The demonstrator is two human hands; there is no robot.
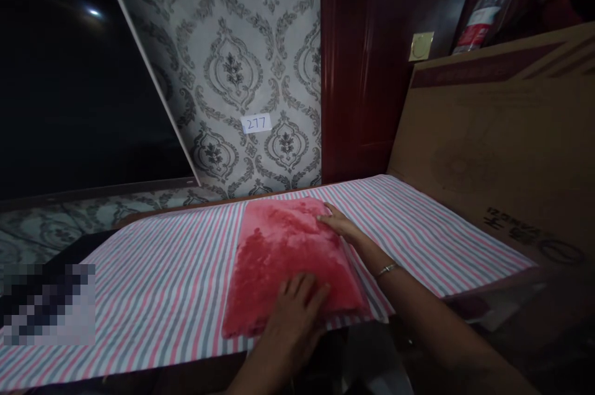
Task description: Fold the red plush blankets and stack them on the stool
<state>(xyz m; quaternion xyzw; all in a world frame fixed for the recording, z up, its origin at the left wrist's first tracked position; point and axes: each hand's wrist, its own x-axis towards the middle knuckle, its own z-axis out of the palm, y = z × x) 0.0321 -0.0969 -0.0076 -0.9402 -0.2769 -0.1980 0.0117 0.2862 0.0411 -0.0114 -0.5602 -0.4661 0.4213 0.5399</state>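
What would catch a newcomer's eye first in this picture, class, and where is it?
Probably the bright red plush cloth, lying on the pink, grey and white striped cloth, with the left hand on its near part and the right hand at its right edge. Next might come the large dark screen at the upper left, then the paper marked 277 on the patterned wall.

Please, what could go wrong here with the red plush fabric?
The red plush fabric lies close to the front edge of the striped cloth; a pull toward the person might drag it over. That cloth could shift if the left hand or right hand pushes sideways. The bracelet might snag the pile if brushed across it.
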